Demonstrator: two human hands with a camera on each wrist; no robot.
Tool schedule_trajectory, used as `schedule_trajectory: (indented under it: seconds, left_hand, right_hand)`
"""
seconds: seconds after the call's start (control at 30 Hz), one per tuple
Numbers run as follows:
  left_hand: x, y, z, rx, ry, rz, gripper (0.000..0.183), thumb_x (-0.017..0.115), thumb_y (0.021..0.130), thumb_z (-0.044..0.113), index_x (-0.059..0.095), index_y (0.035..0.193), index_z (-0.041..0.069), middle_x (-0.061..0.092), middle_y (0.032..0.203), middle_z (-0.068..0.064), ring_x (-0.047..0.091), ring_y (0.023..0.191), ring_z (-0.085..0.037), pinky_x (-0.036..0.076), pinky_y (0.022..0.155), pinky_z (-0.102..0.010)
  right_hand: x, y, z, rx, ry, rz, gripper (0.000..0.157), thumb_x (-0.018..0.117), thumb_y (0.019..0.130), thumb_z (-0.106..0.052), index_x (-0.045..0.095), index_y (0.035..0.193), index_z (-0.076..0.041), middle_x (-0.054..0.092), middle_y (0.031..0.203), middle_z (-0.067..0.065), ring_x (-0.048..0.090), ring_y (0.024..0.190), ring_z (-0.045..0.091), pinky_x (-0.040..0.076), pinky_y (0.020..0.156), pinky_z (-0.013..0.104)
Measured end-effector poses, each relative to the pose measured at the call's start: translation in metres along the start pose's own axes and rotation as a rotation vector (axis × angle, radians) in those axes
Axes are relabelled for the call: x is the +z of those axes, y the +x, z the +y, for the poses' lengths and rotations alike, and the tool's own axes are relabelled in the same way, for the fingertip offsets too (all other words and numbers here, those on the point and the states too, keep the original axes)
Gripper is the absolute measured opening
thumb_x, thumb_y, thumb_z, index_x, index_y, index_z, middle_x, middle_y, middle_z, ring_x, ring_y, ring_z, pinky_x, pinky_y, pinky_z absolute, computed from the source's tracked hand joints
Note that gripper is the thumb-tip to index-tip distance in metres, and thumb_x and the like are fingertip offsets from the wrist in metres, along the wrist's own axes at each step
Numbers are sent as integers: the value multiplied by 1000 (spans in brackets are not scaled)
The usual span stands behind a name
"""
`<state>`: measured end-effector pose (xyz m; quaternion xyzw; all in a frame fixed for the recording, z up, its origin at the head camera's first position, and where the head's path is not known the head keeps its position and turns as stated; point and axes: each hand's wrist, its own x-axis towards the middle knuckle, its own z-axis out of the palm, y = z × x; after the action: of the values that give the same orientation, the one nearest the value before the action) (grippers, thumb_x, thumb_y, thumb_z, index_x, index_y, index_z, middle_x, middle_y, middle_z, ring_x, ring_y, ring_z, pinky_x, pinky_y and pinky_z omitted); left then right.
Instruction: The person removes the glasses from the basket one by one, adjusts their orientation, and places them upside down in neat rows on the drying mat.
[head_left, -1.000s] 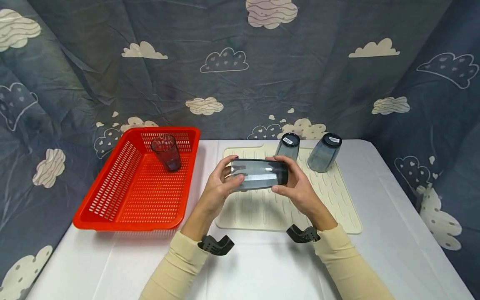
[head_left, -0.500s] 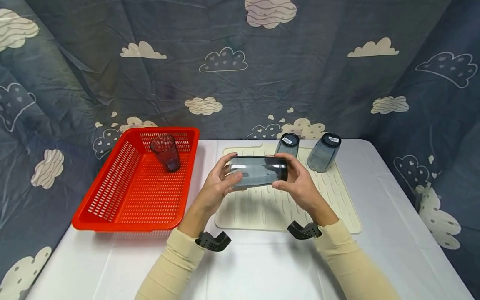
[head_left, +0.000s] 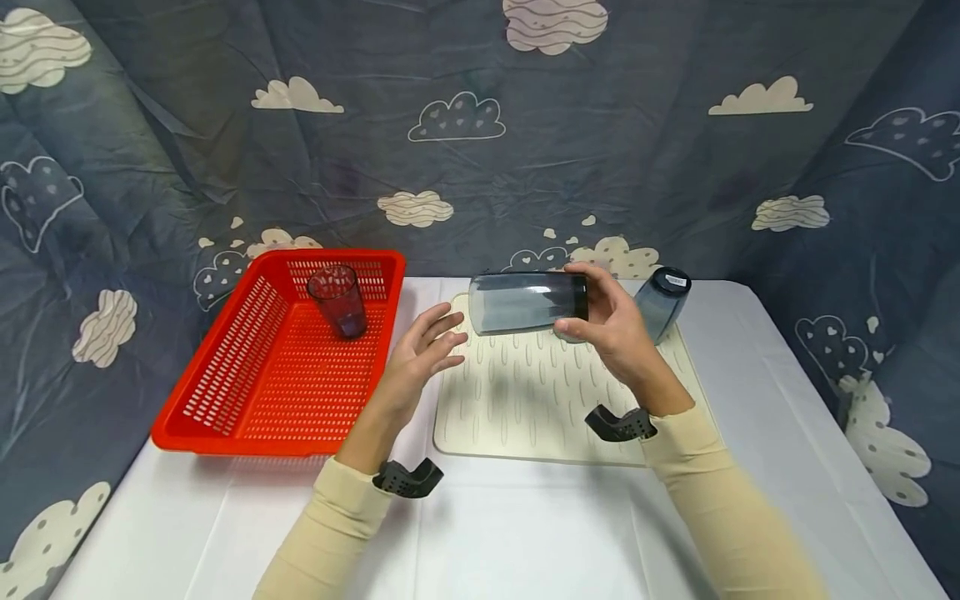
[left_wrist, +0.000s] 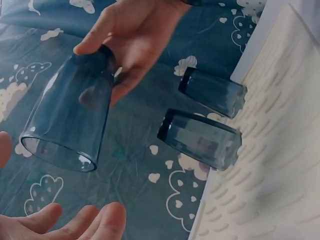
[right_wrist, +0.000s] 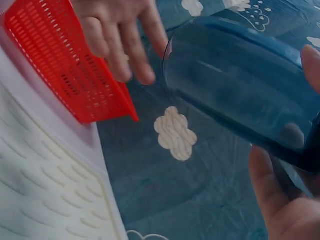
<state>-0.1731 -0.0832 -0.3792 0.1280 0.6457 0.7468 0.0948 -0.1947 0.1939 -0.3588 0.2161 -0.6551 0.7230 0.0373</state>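
A smoky blue drinking glass [head_left: 517, 302] lies sideways in the air above the cream drying mat [head_left: 498, 417]. My right hand [head_left: 618, 333] grips it around its dark base, thumb in front and fingers behind; its open rim points left. Just left of that rim, my left hand [head_left: 416, 358] is off the glass, its fingers spread and holding nothing. Two like glasses stand upside down at the back of the mat: the right one [head_left: 660, 302] shows in the head view, while the other [left_wrist: 202, 137] is mostly hidden there but plain in the left wrist view.
On the left of the white table [head_left: 517, 533] stands a red perforated plastic basket [head_left: 281, 446]. Inside it one glass [head_left: 337, 302] leans near the back right corner. A dark cloud-print cloth [head_left: 465, 192] hangs behind and at both sides.
My left hand has let go of the glass and drawn back to the left. The right hand has lifted the glass up and away, toward the back of the mat.
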Motion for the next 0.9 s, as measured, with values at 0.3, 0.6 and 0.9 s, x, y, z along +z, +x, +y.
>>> schedule_trajectory:
  seconds: [0.3, 0.6, 0.9]
  left_hand:
    - [-6, -2, -8, -16, 9, 41, 57, 52, 99, 18, 31, 151, 7, 43, 152, -15, 48, 137, -38, 45, 110, -48]
    - [-11, -6, -18, -39, 25, 97, 56, 51, 99, 18, 32, 151, 6, 43, 152, -16, 50, 134, -36, 44, 110, -51]
    - [-2, -9, -21, -14, 46, 152, 53, 55, 97, 12, 38, 147, 3, 46, 148, -17, 51, 132, -33, 43, 111, -47]
  right_hand:
    - [-3, 25, -15, 65, -262, 26, 68, 71, 89, -3, 41, 149, -17, 42, 149, 8, 46, 132, 20, 47, 92, 15]
    - [0, 56, -18, 102, -524, 31, 72, 74, 89, -19, 38, 151, -27, 43, 155, 5, 51, 134, 24, 52, 93, 31]
    - [12, 87, -14, 142, -683, -5, 76, 78, 85, -18, 35, 148, -14, 51, 144, 10, 57, 125, 26, 51, 97, 45]
